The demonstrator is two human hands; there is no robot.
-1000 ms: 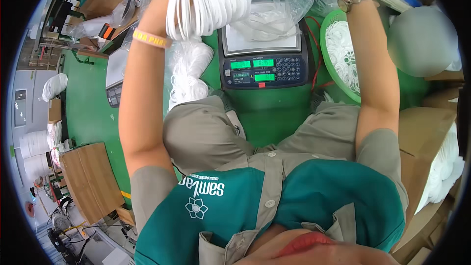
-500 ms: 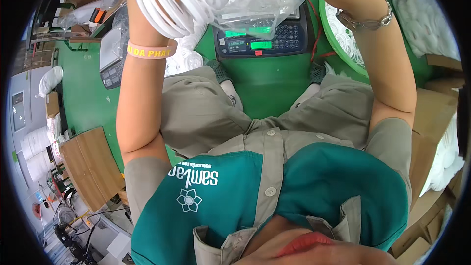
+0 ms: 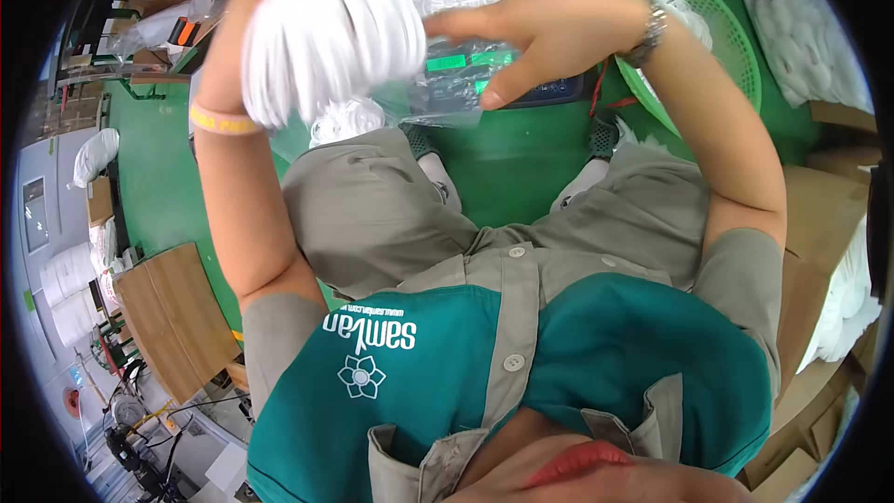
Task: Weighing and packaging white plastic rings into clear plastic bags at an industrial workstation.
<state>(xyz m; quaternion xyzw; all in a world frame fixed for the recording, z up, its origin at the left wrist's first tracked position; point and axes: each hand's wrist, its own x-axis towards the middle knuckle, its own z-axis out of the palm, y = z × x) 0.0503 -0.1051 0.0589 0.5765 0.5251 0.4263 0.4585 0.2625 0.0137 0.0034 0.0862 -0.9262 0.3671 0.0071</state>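
Green floor (image 3: pixel 149 186) fills most of the view under me; I am seated, knees spread, looking down past my own chest. A wooden board (image 3: pixel 163 317) lies at lower left, cardboard boxes (image 3: pixel 824 224) at right. A green mesh basket (image 3: pixel 722 33) with white pieces inside sits upper right, next to a white padded sheet (image 3: pixel 810 28) near the rim.

Between the knees, further out, a digital scale (image 3: pixel 507 70) with a green lit display; a clear plastic bag (image 3: pixel 466 28) lies over its platform and hangs down in front of the display.

My left hand (image 3: pixel 270 0) is raised, yellow band on the wrist, fingers closed around a thick bundle of white rings (image 3: pixel 331 33), held in the air above the left knee, just left of the bag. Grip: full, holding the bundle.

My right hand (image 3: pixel 549 33), watch on the wrist, lies flat with fingers spread, touching the bag, fingertips almost at the bundle. Nothing clasped that I can see.
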